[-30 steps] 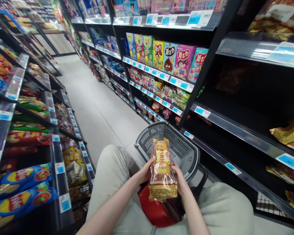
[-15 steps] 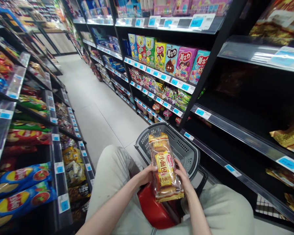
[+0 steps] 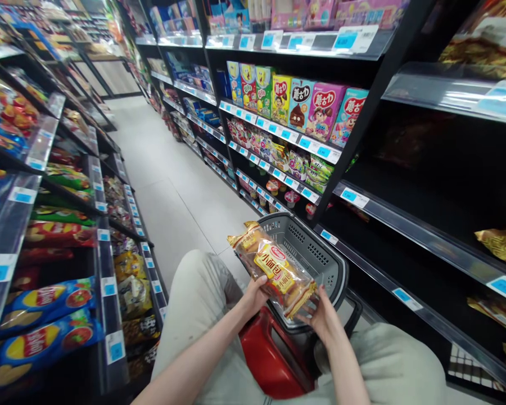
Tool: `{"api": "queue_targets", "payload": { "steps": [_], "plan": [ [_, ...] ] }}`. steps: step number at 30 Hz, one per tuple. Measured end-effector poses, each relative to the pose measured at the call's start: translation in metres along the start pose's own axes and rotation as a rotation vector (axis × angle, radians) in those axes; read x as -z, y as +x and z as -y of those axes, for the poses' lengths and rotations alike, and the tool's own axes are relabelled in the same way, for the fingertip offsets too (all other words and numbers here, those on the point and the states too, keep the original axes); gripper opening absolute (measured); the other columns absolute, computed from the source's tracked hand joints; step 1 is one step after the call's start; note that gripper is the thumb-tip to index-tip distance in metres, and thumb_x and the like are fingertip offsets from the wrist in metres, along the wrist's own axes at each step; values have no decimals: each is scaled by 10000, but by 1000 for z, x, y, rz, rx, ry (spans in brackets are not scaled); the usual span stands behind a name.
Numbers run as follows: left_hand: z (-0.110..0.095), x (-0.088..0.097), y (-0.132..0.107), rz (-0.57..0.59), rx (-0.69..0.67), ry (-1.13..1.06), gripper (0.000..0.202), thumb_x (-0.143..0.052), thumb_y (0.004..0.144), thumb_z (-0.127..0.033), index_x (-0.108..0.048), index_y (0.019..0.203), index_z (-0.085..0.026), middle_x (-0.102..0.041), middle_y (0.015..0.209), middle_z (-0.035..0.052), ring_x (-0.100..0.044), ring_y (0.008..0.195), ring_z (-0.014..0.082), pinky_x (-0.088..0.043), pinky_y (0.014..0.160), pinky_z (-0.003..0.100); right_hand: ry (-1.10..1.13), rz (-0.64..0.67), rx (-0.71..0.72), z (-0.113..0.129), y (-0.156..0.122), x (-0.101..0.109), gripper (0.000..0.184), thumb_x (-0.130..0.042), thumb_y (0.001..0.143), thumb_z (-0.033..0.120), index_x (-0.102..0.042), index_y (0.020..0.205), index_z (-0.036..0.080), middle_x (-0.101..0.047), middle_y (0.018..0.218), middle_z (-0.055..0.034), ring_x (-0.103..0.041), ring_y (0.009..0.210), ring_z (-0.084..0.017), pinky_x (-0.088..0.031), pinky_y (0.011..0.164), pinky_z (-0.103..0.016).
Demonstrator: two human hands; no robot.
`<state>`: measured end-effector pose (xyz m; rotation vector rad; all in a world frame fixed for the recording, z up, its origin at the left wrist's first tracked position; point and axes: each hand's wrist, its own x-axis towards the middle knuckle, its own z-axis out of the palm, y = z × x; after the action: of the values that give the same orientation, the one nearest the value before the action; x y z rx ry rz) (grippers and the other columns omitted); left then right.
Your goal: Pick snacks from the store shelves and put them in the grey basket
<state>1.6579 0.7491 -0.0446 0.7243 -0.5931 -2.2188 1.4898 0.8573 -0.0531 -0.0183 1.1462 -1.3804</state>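
A clear plastic packet of small bread (image 3: 274, 264), with gold crimped ends and a yellow label, is tilted over a grey shopping basket (image 3: 339, 281). My left hand (image 3: 255, 295) grips its near left edge, thumb on top and the other fingers mostly hidden underneath. At the lower right end is my right hand (image 3: 324, 316), fingers apart beside the gold crimp; whether they touch it I cannot tell. Below the packet, between my knees, is a glossy red piece (image 3: 274, 354) next to the basket.
To the right, a black shelf unit carries boxed snacks (image 3: 299, 104) and gold-wrapped packets (image 3: 504, 242). On the left, sloping shelves hold blue crisp bags (image 3: 46, 337) and other bags. A pale tiled aisle (image 3: 164, 169) runs ahead between them.
The packet has turned from nearly upright to a slant, its far end swinging left. My right hand has loosened from its side and now sits at the near end with fingers spread.
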Motion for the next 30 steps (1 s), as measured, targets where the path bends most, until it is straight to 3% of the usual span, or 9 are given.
{"api": "queue_targets", "payload": {
  "steps": [5, 9, 14, 20, 25, 30],
  "plan": [
    [3, -3, -1, -19, -38, 2, 609, -700, 607, -263, -444, 1153, -174, -618, 1037, 86, -544, 1013, 257, -409, 895, 439, 18, -63, 145, -27, 2, -33, 693, -675, 600, 468, -361, 1195, 302, -584, 1084, -34, -601, 883, -235, -511, 622, -357],
    [5, -5, -1, 2, -24, 11, 608, -717, 589, -225, -460, 1138, -172, -622, 1012, 87, -552, 991, 255, -405, 887, 439, 43, -122, 258, -31, 10, -42, 758, -738, 535, 365, -371, 1189, 252, -612, 1033, -35, -602, 906, -233, -504, 750, -356],
    [4, -1, 1, -12, 2, -17, 562, -720, 566, -182, -497, 1081, -175, -632, 955, 66, -551, 964, 238, -396, 889, 427, 8, -127, 351, -17, 14, -35, 747, -754, 518, 314, -395, 1169, 239, -630, 986, -41, -591, 934, -243, -468, 837, -396],
    [-16, 5, 6, 8, -56, -116, 360, -632, 650, -391, -558, 927, -172, -627, 936, 45, -541, 924, 200, -395, 880, 380, -48, -110, 404, 11, 3, -20, 686, -770, 487, 291, -441, 1084, 209, -632, 954, -50, -605, 871, -228, -447, 845, -399],
    [-37, 10, 8, 52, -98, -209, 377, -573, 707, -409, -550, 999, -173, -632, 954, 57, -561, 885, 206, -393, 862, 404, -178, -50, 437, 26, -4, 1, 657, -769, 502, 255, -453, 1076, 213, -617, 968, -36, -588, 895, -206, -426, 862, -362],
    [-33, 9, 7, 70, -64, -167, 443, -561, 710, -309, -501, 1128, -178, -635, 999, 71, -547, 974, 253, -367, 896, 448, -116, -46, 407, 27, -3, 9, 731, -766, 511, 269, -443, 1166, 241, -601, 1050, -37, -562, 975, -210, -426, 867, -335]
  ]
}}
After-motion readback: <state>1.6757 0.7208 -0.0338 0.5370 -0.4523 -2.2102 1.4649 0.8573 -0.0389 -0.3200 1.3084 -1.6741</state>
